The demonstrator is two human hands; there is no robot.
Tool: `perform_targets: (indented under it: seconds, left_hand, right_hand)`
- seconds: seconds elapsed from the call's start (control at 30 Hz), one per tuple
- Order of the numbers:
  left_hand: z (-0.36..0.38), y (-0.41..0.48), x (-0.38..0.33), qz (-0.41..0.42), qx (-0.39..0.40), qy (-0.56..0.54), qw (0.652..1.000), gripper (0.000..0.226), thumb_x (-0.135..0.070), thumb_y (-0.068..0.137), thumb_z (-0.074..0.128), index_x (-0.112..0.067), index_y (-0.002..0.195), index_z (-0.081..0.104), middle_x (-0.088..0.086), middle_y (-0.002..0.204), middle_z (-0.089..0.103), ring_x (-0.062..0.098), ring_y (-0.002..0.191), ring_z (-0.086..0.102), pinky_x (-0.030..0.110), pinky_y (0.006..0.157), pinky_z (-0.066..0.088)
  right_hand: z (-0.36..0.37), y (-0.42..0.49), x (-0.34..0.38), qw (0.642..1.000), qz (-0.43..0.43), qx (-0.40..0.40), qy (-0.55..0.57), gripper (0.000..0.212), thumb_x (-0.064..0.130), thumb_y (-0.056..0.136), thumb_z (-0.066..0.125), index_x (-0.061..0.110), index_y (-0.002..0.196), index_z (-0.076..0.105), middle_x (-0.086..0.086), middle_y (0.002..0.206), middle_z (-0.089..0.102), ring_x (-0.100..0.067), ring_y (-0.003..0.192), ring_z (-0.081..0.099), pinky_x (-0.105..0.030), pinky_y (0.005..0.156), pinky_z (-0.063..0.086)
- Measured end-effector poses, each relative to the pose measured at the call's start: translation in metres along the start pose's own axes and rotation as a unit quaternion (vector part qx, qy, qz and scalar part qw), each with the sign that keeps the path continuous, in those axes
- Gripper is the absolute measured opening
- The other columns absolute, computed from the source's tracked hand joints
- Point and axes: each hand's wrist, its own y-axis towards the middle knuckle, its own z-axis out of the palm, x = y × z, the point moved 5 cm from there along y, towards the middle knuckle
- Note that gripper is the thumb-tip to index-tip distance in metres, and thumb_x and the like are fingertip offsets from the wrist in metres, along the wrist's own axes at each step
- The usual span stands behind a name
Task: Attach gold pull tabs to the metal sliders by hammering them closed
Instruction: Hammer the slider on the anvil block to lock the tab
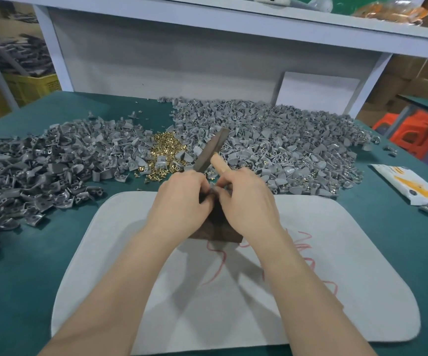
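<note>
Gold pull tabs lie heaped mid-table between two grey heaps. The left pile shows bare sliders; the right pile carries gold flecks, and we judge it to be finished work. Both hands meet over a dark block on the grey mat. The left hand curls onto a slider, largely hidden. The right hand grips a dark bar, forefinger laid along it. We judge one piece in hand and many outstanding.
</note>
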Motion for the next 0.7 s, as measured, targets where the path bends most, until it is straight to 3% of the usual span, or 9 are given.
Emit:
perform_targets:
  seconds: [0.07,0.13,0.2,0.3,0.4,0.5,0.7]
  left_hand:
    - [-0.003,0.001,0.003,-0.01,-0.014,0.005,1.0,0.008,-0.019,0.084,0.062,-0.014,0.078,0.063,0.001,0.087,0.062,0.024,0.088,0.057,0.038,0.079,0.048]
    - [-0.007,0.003,0.01,-0.033,-0.028,0.017,0.999,0.01,-0.019,0.083,0.062,-0.013,0.076,0.064,0.003,0.083,0.065,0.026,0.084,0.06,0.036,0.075,0.049]
    - [-0.009,0.004,0.016,-0.054,-0.034,0.012,0.998,0.01,-0.019,0.083,0.064,-0.012,0.076,0.065,0.005,0.079,0.067,0.029,0.082,0.061,0.038,0.074,0.051]
    - [-0.009,0.004,0.017,-0.059,-0.035,0.011,0.998,0.009,-0.019,0.083,0.064,-0.015,0.076,0.062,0.005,0.086,0.065,0.029,0.086,0.06,0.04,0.077,0.05]
    - [-0.008,0.006,0.017,-0.046,-0.033,0.015,0.998,0.017,-0.019,0.085,0.063,-0.019,0.07,0.056,0.006,0.093,0.06,0.027,0.093,0.055,0.042,0.084,0.047]
    - [-0.008,0.006,0.017,-0.028,-0.031,0.004,0.999,0.03,-0.015,0.084,0.064,-0.018,0.06,0.047,0.011,0.088,0.058,0.032,0.091,0.053,0.043,0.085,0.046]
    - [-0.008,0.004,0.016,-0.032,-0.058,-0.035,0.997,0.022,-0.009,0.083,0.066,-0.012,0.066,0.052,0.015,0.093,0.059,0.035,0.09,0.058,0.046,0.083,0.048]
  right_hand:
    - [-0.005,0.002,-0.003,0.998,0.012,-0.008,0.064,0.014,0.025,0.09,0.058,0.03,0.098,0.068,0.002,0.1,0.061,-0.022,0.092,0.059,-0.032,0.08,0.047]
    - [-0.014,0.001,-0.004,0.991,0.005,-0.046,0.126,0.022,0.017,0.091,0.056,0.031,0.104,0.067,0.003,0.106,0.066,-0.02,0.096,0.062,-0.033,0.085,0.048]
    - [-0.028,-0.002,-0.004,0.986,-0.012,-0.075,0.147,0.032,0.013,0.092,0.053,0.035,0.114,0.06,0.012,0.104,0.066,-0.014,0.095,0.062,-0.026,0.083,0.048]
    - [-0.041,-0.007,-0.008,0.99,-0.012,-0.073,0.122,0.044,0.02,0.092,0.056,0.042,0.128,0.044,0.003,0.098,0.067,-0.02,0.09,0.063,-0.032,0.079,0.05]
    - [-0.05,-0.01,-0.011,0.993,0.005,-0.072,0.091,0.039,0.028,0.09,0.059,0.044,0.125,0.049,-0.001,0.097,0.067,-0.024,0.09,0.062,-0.039,0.081,0.052]
    - [-0.061,-0.015,-0.005,0.992,-0.012,-0.094,0.082,0.035,0.027,0.09,0.059,0.042,0.122,0.056,0.006,0.1,0.068,-0.02,0.093,0.061,-0.036,0.083,0.05]
    - [-0.067,-0.021,0.008,0.987,-0.05,-0.126,0.088,0.035,0.026,0.088,0.06,0.041,0.12,0.059,0.013,0.103,0.068,-0.012,0.09,0.06,-0.028,0.081,0.045]
